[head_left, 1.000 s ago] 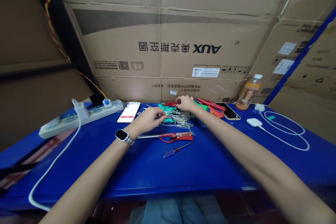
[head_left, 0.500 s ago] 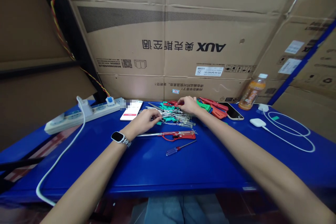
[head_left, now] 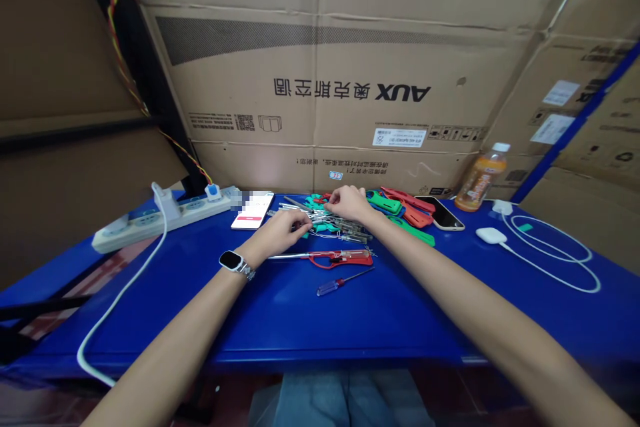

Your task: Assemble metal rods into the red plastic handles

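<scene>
My left hand (head_left: 285,230), with a watch on its wrist, is at the left side of a pile of thin metal tubes and small green parts (head_left: 334,221). Its fingers are pinched over the tubes; what lies between them is too small to make out. Over the back of the pile, my right hand (head_left: 349,203) bends down with thumb and fingers closed together, their contents unclear. In front lies an open red lighter casing (head_left: 345,259) with a long metal tube, wires and inner parts. A screwdriver with a purple handle (head_left: 329,287) rests nearer me.
Green casing halves (head_left: 417,233) and red casing halves (head_left: 416,216) lie right of the pile, beside a phone (head_left: 443,213). An orange drink bottle (head_left: 477,180) and a white charger (head_left: 491,235) stand further right. Left are a lit phone (head_left: 250,213) and a power strip (head_left: 135,223).
My right hand has shifted slightly left over the pile, and more of the green casing halves shows beside its forearm. My left hand has moved slightly right. The camera view has shifted a little.
</scene>
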{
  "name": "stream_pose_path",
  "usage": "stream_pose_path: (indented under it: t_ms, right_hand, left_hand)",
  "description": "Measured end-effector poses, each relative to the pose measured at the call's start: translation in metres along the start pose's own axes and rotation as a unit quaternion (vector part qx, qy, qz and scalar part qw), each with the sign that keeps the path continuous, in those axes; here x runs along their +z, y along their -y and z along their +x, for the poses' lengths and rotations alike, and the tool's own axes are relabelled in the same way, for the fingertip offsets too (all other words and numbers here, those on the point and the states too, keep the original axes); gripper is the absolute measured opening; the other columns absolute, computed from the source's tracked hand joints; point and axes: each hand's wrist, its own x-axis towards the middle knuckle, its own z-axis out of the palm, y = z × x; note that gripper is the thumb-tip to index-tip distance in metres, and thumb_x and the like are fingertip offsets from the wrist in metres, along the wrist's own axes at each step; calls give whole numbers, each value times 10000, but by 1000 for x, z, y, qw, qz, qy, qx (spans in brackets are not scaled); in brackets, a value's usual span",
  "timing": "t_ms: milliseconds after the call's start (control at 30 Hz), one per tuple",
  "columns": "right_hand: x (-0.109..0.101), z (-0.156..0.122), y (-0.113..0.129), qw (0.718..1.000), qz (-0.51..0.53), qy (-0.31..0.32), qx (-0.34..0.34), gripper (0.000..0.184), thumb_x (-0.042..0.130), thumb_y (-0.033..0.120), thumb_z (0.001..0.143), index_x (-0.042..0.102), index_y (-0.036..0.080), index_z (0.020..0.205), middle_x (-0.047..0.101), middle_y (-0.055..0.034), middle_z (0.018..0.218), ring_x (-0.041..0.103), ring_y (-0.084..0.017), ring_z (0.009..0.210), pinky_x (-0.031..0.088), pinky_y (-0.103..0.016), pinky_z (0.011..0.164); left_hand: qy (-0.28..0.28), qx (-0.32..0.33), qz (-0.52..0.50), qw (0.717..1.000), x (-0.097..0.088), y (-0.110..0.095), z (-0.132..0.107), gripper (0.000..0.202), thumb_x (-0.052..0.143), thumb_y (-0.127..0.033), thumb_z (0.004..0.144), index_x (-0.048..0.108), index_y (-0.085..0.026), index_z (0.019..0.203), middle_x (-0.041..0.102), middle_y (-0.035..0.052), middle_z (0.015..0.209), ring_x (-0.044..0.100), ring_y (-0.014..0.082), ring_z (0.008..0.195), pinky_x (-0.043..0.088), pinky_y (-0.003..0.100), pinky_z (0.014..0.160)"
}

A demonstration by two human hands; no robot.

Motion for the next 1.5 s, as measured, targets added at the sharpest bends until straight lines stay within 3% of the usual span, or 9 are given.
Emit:
stream_pose_path:
  t_ms: [167,433,600,767,867,967,1100,1267,1500]
  right_hand:
    - [7,2,0,999,11,-14,35,153,609,244,793,761,221,791,761,-54,888,630,-226,937,309,-361,876]
    - [10,4,2,998,-14,-21,62,305,661,495,764,781,220,814,749,-117,959,559,-309,1060,301,-404,885]
    - [14,8,10,996,-12,-31,80,177,678,328,752,785,188,771,746,-149,918,574,-309,1036,300,-410,880]
    - [6,-2,5,995,42,-81,46,248,586,391,851,783,240,850,758,-65,885,608,-234,965,313,-381,885]
    - [1,-19,-1,980,158,-121,-4,266,603,401,842,768,197,796,738,-42,783,611,-190,798,358,-344,813]
    - [0,-42,-5,948,303,-83,-49,343,605,459,825,739,148,771,679,-21,690,531,-143,619,374,-282,638]
    - [4,-71,-8,923,375,-37,-74,450,572,549,838,701,135,718,564,14,593,444,-116,557,339,-258,570]
    - [8,-86,-9,920,379,-23,-98,488,547,581,858,685,139,704,604,-12,652,501,-139,621,372,-259,613]
    - [8,-91,-5,943,321,-3,-92,449,462,493,931,668,154,720,593,-9,642,531,-155,658,400,-261,647]
  left_hand:
    - [-7,6,-9,1000,0,-4,-1,218,518,-291,915,674,-165,831,679,33,784,585,164,711,403,266,651]
    - [-13,2,-5,1000,2,-10,-2,241,517,-327,927,680,-167,850,664,27,780,578,160,716,386,258,640]
    - [-13,5,-9,1000,2,-10,-2,242,519,-325,929,675,-167,831,660,19,754,573,157,699,386,262,633]
    - [-54,9,-16,998,4,-7,-1,239,502,-326,946,669,-173,871,664,31,834,593,160,725,428,271,649]
    - [-112,34,-18,993,3,-11,-3,197,507,-313,954,646,-193,1022,642,50,1003,614,169,843,477,280,712]
    - [-153,74,-6,985,0,-21,-5,260,570,-288,928,584,-218,1178,586,71,1149,596,192,1021,508,301,805]
    - [-124,166,10,978,-1,-33,-6,244,565,-251,939,586,-208,1178,605,85,1153,590,194,1062,512,326,866]
    - [-128,203,-2,971,1,-35,-6,184,564,-263,947,651,-179,1086,687,67,958,631,181,905,521,331,812]
    - [-85,197,-4,977,-2,-34,-8,233,498,-240,975,679,-194,1114,652,90,1052,610,185,982,499,339,859]
